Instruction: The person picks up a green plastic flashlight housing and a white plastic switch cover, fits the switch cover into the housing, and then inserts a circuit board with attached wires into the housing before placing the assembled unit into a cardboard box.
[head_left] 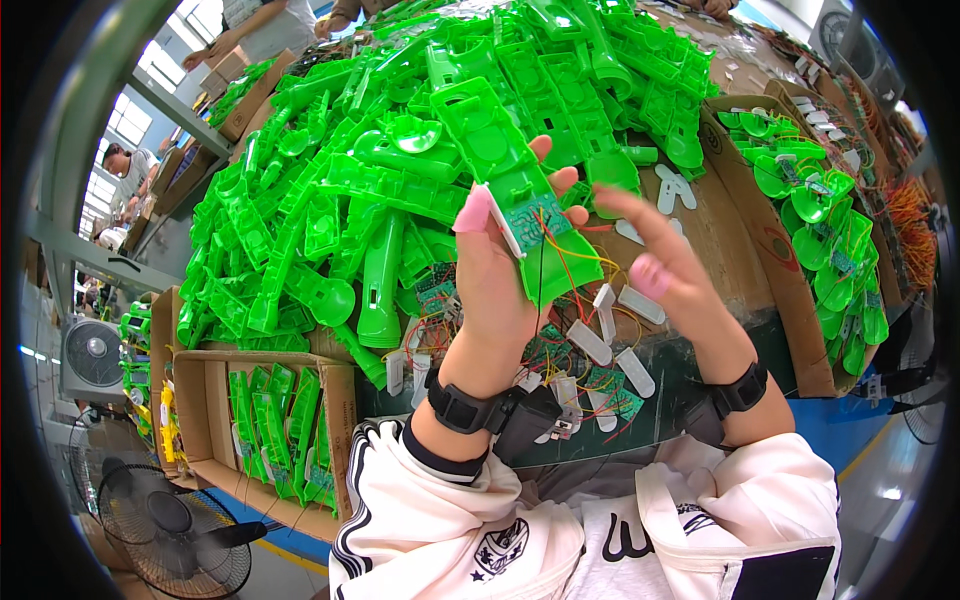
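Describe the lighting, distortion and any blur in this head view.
Head view: bright, even daylight, windows glaring upper left; fisheye bends the cardboard box edges, black vignette rings the frame; left hand and its green plastic shell are sharp; right hand fingertips slightly blurred.

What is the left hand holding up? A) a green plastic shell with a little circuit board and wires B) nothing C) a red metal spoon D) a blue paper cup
A: the left hand grips a long green plastic shell with a small green circuit board in it, and thin red and yellow wires trail from it toward the right hand.
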